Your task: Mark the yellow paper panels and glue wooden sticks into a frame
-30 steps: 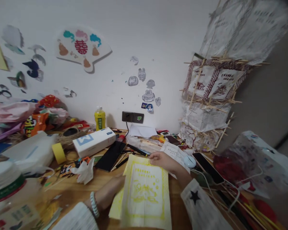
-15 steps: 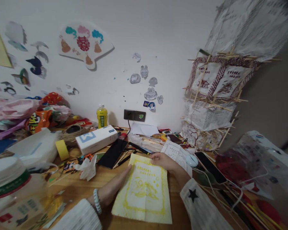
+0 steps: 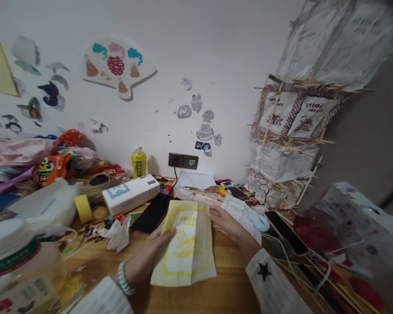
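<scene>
A soft sheet of paper with yellow drawing and lettering (image 3: pixel 180 257) is held up over the wooden table, bent along an upright crease down its middle. My left hand (image 3: pixel 155 246) grips its left edge, thumb on the front and the other fingers hidden behind. At the upper right edge, my right hand (image 3: pixel 225 224) has its fingers closed on the sheet, though the fingertips are partly blurred. Just behind the sheet lies a black phone (image 3: pixel 152 213), and a white sheet with line drawings (image 3: pixel 239 211) is beyond my right hand.
A white box (image 3: pixel 131 194), yellow tape roll (image 3: pixel 83 208) and crumpled tissue (image 3: pixel 118 233) are on the left. A large jar (image 3: pixel 16 266) stands near front left. To the right are a computer mouse (image 3: pixel 261 221), another phone (image 3: pixel 286 231), cables and a tall paper-and-stick lantern (image 3: pixel 281 161).
The sheet has gone from nearly flat to folded along its middle and has risen a little. My left hand's thumb now shows on its front; my right hand has moved slightly towards the right edge.
</scene>
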Available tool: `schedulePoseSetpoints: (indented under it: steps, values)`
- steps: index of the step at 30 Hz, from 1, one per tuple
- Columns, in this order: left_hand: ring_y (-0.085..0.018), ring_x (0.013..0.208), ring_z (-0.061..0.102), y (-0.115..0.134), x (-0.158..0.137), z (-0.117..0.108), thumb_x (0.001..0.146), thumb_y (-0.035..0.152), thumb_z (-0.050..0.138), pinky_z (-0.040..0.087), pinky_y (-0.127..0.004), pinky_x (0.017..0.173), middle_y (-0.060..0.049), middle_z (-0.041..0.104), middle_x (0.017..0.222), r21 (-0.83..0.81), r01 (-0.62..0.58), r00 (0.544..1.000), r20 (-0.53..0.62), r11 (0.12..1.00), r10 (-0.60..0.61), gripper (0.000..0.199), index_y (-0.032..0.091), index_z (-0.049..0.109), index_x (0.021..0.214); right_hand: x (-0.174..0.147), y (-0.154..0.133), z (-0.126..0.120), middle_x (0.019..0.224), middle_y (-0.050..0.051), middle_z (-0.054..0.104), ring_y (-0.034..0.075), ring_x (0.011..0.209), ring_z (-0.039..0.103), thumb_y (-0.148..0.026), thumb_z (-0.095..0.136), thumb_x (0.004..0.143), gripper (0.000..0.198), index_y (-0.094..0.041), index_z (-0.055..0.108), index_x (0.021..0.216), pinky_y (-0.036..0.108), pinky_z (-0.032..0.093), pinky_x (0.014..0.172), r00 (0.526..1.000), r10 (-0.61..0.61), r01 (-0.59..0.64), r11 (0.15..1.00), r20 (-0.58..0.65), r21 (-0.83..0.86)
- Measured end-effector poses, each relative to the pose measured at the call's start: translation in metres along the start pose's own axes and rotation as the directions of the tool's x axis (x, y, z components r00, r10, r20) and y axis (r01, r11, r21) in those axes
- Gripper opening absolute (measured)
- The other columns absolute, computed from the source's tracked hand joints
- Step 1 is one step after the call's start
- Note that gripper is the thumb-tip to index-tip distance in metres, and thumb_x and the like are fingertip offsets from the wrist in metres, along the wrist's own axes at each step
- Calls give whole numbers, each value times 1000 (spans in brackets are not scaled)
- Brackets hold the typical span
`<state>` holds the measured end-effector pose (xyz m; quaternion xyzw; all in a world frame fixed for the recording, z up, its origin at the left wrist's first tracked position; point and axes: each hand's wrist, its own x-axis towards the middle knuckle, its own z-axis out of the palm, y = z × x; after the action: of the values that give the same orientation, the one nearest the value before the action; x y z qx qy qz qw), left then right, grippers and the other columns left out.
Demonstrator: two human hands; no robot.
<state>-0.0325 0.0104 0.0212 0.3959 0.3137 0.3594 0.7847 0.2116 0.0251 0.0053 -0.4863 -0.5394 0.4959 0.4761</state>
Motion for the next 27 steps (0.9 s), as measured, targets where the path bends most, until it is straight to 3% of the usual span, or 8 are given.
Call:
schedulePoseSetpoints:
  steps: [4,7,9,11,14,17,23,27]
  values:
    - [-29,76,71,9,-4,-2,70,26,73,56,-38,72,-17,73,96,-104,-77,996,-57,992,71,69,10,44,130,-9,2,20,92,4,68,15,79,64,-56,68,70,44,-22,63,97,28,49,71,972,37,-99,961,233,257]
    - [-30,78,71,11,-3,-2,69,23,73,57,-38,71,-17,73,94,-92,-91,994,-66,992,85,65,8,47,127,-9,5,37,88,6,70,19,76,66,-46,78,61,46,-18,64,96,32,50,72,960,-15,-78,946,280,316]
    - [-29,79,71,11,0,-3,68,24,74,57,-35,69,-16,73,95,-71,-124,988,-98,990,117,63,10,50,125,-6,7,43,93,7,71,22,81,67,-38,82,58,50,-16,64,98,37,50,78,978,-86,12,931,188,365]
    - [-27,79,71,11,5,-6,66,27,76,56,-32,67,-13,74,94,-40,-201,967,-166,979,191,62,13,53,123,-1,9,45,97,8,72,25,85,67,-34,82,56,47,-17,64,96,40,50,81,990,-140,126,923,13,364]
    - [-26,77,70,9,14,-14,61,36,79,56,-29,63,-9,74,90,31,-280,935,-218,960,280,66,16,56,119,5,8,42,99,7,72,25,90,66,-31,82,57,43,-19,63,94,42,49,85,965,-207,250,911,-163,327]
    - [-25,75,70,6,19,-22,57,39,81,56,-30,63,-9,74,86,58,-258,945,-192,964,265,67,16,58,115,4,5,38,101,6,72,25,93,66,-30,80,59,45,-20,63,99,42,50,87,952,-248,295,903,-180,314]
    - [-25,82,69,-1,23,-29,60,41,80,55,-34,75,-10,73,93,143,-237,961,-108,961,253,57,14,61,107,-2,5,37,107,7,70,26,96,66,-32,79,62,41,-20,65,98,42,51,87,965,-251,262,927,-73,269]
    - [-27,94,65,-1,26,-34,59,47,78,53,-35,80,-11,71,104,277,-301,928,-134,912,347,54,14,64,100,1,7,43,96,7,73,28,88,68,-40,82,54,45,-19,68,91,44,51,86,952,-229,265,948,-203,175]
